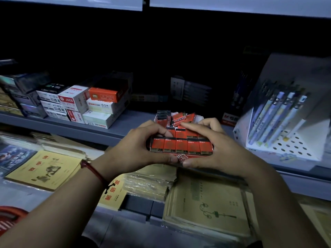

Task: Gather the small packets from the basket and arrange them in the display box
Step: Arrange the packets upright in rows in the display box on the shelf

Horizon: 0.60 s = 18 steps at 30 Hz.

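While the box (pixel 181 157) sits at the front edge of the shelf (pixel 89 130), both hands clasp it. The left hand (pixel 136 149) curls round its left end, thumb along the front wall and fingers over the top, and the right hand (pixel 222 149) grips the right end the same way. Inside, a front row of packets (pixel 181 145) stands upright, side by side, with a second row behind. At the back, loose packets (pixel 179 117) lie tilted and jumbled. They look like light, stiff little cartons with smooth faces, apt to slide or topple if the box tips. The box itself seems to be thin card that may flex, so it is best held low at both ends and kept level. A single packet should pinch well across its narrow sides. A red rim (pixel 10 217) at lower left may be the basket, but too little shows to tell
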Available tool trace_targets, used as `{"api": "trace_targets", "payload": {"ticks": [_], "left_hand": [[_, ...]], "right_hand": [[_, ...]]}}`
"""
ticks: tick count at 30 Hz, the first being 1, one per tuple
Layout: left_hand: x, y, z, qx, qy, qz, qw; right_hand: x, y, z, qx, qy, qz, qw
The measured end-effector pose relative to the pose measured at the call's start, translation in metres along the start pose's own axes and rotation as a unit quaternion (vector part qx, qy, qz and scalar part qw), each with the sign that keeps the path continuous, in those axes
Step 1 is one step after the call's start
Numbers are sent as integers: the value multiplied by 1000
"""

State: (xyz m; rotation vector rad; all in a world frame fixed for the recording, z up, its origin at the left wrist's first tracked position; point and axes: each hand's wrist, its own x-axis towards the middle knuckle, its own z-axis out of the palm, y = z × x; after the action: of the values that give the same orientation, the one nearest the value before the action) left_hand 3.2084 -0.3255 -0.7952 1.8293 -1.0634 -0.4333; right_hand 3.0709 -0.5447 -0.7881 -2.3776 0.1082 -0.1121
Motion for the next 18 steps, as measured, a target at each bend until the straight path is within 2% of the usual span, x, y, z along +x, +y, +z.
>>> {"api": "trace_targets", "payload": {"ticks": [2, 12, 18], "left_hand": [[0, 0, 1, 0, 3, 1, 1000], [-1, -3, 2, -30, 15, 5, 999], [-4, -2, -4, 0, -1, 20, 1000]], "right_hand": [[3, 1, 1, -28, 2, -3, 1000], [2, 1, 3, -20, 29, -4, 999], [-5, -3, 1, -15, 40, -13, 999]]}}
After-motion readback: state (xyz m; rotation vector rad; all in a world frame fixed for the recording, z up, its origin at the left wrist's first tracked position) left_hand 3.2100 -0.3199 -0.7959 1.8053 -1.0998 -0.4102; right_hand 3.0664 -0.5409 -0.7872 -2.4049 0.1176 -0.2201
